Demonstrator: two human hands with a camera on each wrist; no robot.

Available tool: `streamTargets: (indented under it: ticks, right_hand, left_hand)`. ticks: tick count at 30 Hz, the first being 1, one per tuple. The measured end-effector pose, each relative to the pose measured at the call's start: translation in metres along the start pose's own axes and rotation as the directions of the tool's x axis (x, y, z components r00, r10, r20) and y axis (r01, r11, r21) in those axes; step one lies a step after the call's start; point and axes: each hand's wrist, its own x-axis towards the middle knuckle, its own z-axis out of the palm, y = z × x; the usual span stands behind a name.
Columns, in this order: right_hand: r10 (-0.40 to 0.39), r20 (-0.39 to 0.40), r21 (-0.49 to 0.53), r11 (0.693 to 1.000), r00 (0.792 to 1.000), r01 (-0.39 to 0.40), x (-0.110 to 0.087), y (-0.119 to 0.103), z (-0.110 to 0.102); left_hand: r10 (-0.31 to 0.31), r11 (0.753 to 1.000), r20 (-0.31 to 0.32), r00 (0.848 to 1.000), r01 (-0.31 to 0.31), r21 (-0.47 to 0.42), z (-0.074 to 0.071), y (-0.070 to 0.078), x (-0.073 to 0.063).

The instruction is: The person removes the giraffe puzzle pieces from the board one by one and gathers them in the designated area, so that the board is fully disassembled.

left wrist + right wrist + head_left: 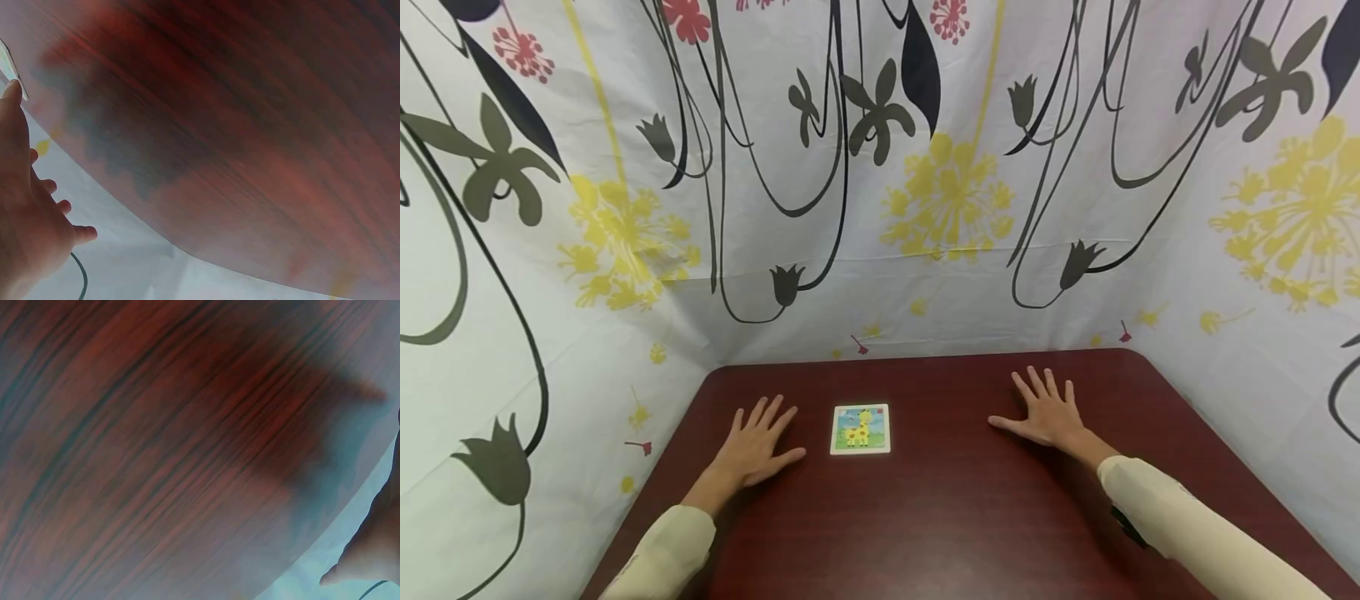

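Observation:
A square picture puzzle (861,429) with a yellow giraffe on a blue and green ground and a pale border lies flat on the dark red table (880,517). Left of it is my left hand (752,450), palm down with fingers spread and nothing held; its thumb points toward the puzzle. Farther off on the right, my right hand (1047,412) is spread the same way and holds nothing. In the left wrist view, a corner of the puzzle (9,65) shows beyond the left hand (31,212). Only part of the right hand (375,550) enters the right wrist view.
A white cloth (865,292) printed with flowers and stems hangs behind the table and along both sides. Pale sleeves (666,550) cover both forearms. The table's far edge runs just beyond the fingertips, with rounded corners.

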Motion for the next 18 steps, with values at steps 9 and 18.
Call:
streamTargets:
  ticks: [9, 18]
  right_hand:
    - [-0.053, 0.015, 0.005, 0.999, 0.998, 0.053, 0.001, -0.031, 0.000]
    - [-0.089, 0.037, 0.023, 0.996, 0.995, 0.088, 0.008, -0.052, 0.007]
  left_hand:
    - [0.033, 0.999, 0.031, 0.999, -0.033, 0.004, -0.002, 0.013, 0.008]
    - [0.054, 0.998, 0.074, 0.996, -0.051, -0.038, 0.001, 0.026, 0.018]
